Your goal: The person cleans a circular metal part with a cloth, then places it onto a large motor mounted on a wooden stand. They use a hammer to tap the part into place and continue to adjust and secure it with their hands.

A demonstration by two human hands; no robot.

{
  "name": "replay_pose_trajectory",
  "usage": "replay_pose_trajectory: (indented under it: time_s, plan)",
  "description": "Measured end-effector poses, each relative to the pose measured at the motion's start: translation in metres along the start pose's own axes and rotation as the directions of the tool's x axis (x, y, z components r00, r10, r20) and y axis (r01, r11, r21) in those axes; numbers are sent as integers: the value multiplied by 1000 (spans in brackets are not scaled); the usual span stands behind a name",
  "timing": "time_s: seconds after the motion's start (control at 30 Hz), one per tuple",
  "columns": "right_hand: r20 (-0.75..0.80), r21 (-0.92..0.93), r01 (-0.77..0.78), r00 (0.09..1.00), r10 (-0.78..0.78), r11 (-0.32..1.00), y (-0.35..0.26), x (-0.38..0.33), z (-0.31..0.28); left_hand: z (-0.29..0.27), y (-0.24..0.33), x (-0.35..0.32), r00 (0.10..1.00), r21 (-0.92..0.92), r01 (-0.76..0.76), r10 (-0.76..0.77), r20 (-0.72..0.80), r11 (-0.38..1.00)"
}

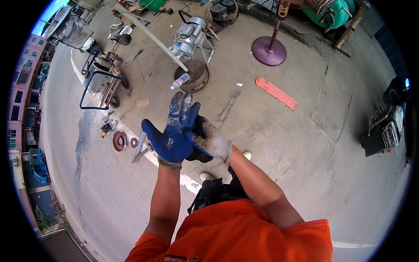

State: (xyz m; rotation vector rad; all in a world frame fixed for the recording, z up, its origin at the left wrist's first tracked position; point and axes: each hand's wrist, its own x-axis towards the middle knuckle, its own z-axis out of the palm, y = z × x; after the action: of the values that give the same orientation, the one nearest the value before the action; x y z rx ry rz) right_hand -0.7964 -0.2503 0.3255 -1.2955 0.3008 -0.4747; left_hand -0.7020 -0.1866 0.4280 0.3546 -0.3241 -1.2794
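Note:
My left hand (173, 137) wears a blue-coated work glove with grey dirt on its fingers. It is held up with the palm showing and the fingers and thumb stretched apart, holding nothing. My right hand (214, 142), in a glove with a dirty whitish back, comes across from the right. Its fingers are closed round the little-finger side of the left glove, and its fingertips are partly hidden. Something black (200, 155) shows below and behind the joined hands; I cannot make out what it is.
Beyond the hands, a plastic bottle (180, 81) lies on a rusty round base (198, 70) holding a slanting pole. A motor machine (190, 35), a purple stand base (269, 50) and a red strip (276, 93) are on the concrete. A wheeled cart (100, 87) stands left, a scooter (384, 126) right.

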Motion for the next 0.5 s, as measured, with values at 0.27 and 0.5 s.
replay_pose_trajectory:
  time_s: [0.27,0.5]
  plan:
    - [96,-511,227,974,-207,829,-43,9,138,-18,102,-113,987,-11,-159,159,16,987]
    - [-169,472,93,985,-13,877,-15,22,183,-46,172,-191,905,-156,-349,376,197,924]
